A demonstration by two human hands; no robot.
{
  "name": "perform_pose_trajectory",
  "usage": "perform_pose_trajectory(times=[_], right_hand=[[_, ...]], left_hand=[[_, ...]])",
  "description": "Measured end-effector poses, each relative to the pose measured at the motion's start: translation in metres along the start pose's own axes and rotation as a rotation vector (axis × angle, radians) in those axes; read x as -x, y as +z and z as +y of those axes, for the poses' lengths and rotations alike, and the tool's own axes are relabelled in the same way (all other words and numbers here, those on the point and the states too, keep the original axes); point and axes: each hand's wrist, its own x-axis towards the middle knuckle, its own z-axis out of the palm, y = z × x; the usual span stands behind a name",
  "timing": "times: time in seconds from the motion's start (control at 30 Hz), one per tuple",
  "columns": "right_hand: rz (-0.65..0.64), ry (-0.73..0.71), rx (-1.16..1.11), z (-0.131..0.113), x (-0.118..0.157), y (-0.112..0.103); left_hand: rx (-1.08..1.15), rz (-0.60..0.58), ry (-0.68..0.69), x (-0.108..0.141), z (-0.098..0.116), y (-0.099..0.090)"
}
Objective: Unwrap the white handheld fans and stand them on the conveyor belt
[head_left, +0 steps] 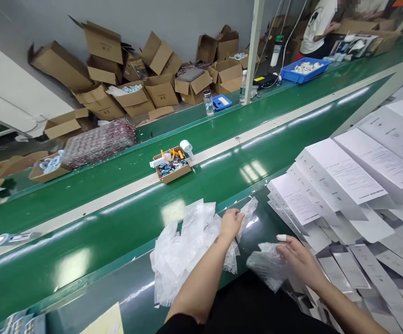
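Bubble wrap (266,266) blurs at right, partly hidden by the hands (230,226).

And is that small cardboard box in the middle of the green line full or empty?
Not empty: the small cardboard box is open, with small blue parts and orange pieces showing. How deep they go, I cannot tell.

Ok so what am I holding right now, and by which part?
Your left hand pinches a bubble-wrap piece by its left edge; your right hand holds another piece by its upper right end.
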Motion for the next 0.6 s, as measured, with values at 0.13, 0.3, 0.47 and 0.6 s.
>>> perform_pose_trajectory(times=[0.13, 0.3, 0.47, 0.6], right_hand=[[-0.244, 0.043, 0.048, -0.011, 0.01, -0.018], [-0.477, 0.041, -0.339, -0.024, -0.002, -0.021], [-0.422, -0.03, -0.821, -0.034, -0.033, 0.011], [-0.588, 0.038, -0.885, -0.054, -0.042, 0.049]], left_hand=[[-0.264, 0.121, -0.05, -0.04, 0.002, -0.002], [0.176, -0.005, 0.067, -0.003, 0.004, -0.021], [0.961, -0.265, 0.086, 0.072, -0.007, -0.042], [0.825, -0.21, 0.132, 0.114, -0.024, -0.04]])
